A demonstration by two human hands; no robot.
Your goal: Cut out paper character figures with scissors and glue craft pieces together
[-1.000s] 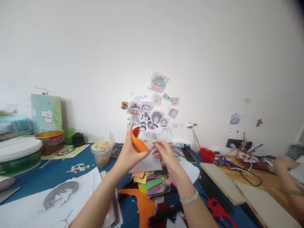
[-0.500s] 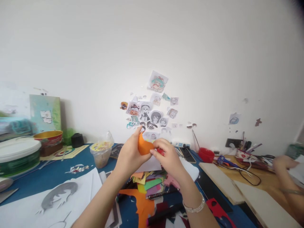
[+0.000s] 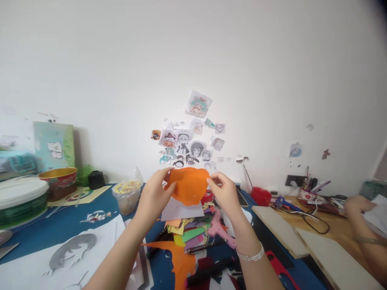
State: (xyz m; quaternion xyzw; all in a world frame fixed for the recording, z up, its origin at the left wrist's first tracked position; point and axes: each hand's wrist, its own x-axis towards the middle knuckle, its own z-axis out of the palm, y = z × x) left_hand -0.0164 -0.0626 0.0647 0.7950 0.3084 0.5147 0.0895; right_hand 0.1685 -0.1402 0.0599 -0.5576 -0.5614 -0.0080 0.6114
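An orange paper cutout (image 3: pixel 190 186) with a wavy, rounded outline is held up flat above the middle of the table. My left hand (image 3: pixel 157 189) pinches its left edge between thumb and fingers. At the opposite edge, my right hand (image 3: pixel 222 190) grips it the same way, with a bracelet on that wrist. Below the cutout lie a white paper sheet (image 3: pixel 183 212) and a pile of coloured paper scraps (image 3: pixel 190 233). A pink glue gun (image 3: pixel 218 228) rests beside the pile. Nearer to me is a leftover orange paper piece (image 3: pixel 183 259).
A drawing on white paper (image 3: pixel 75 249) lies at left, near a lidded plastic cup (image 3: pixel 127 196) and a white-lidded tub (image 3: pixel 22 199). To the right are a red bowl (image 3: pixel 261 196), pale boards (image 3: pixel 281 231) and red-handled scissors (image 3: pixel 281 270). Another person's hand (image 3: pixel 358 207) holds white paper.
The orange paper, earlier turned and folded between my hands, is now spread out flat facing me. My right hand has moved right, and my left hand slightly left.
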